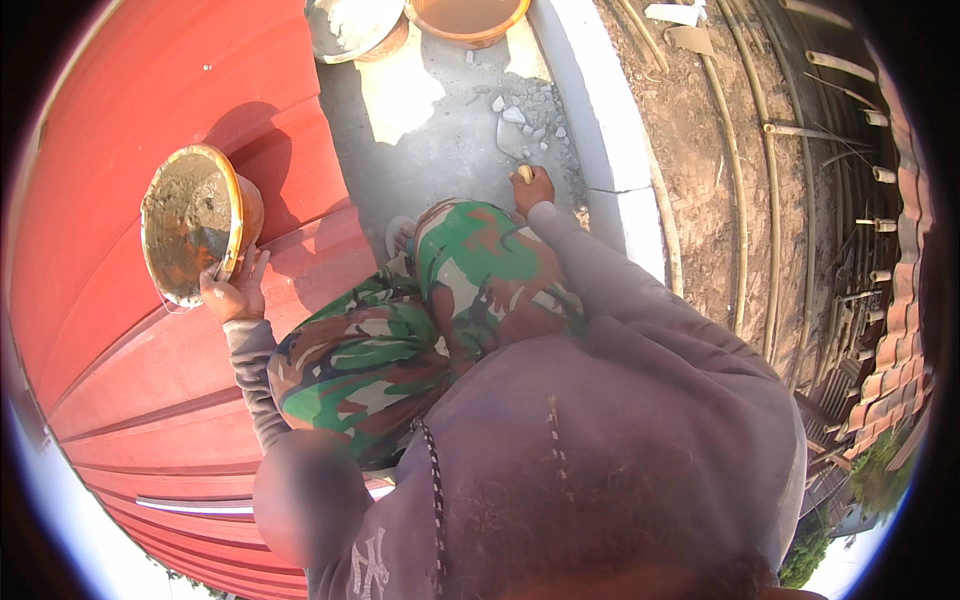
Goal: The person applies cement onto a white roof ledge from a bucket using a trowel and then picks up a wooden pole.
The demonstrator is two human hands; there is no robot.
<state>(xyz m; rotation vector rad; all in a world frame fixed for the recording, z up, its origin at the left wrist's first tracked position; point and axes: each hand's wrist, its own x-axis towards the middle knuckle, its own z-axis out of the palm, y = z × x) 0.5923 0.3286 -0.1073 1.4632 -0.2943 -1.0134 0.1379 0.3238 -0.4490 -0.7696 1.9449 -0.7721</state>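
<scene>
On my left, a round orange bucket [252, 215] smeared with cement tilts over the red metal sheeting. Wet grey mortar [205, 200] lies inside it. My left hand [238, 292] grips its near rim, thumb at the edge and fingers along the outer wall. Ahead, at the right side of the grey ledge, my right hand [536, 190] is closed around the pale wooden handle of a trowel [525, 174]. The trowel's grey blade points away from me and barely stands out from the cement surface. Small rubble [513, 115] lies just beyond it.
Red ribbed sheeting [110, 300] slopes along my left. At the far end stand a cement-stained basin [350, 25] and an orange tub [470, 35] of brownish liquid. A white wall edge [600, 120] borders the right, with bamboo poles [735, 170] and roof tiles [895, 350] beyond.
</scene>
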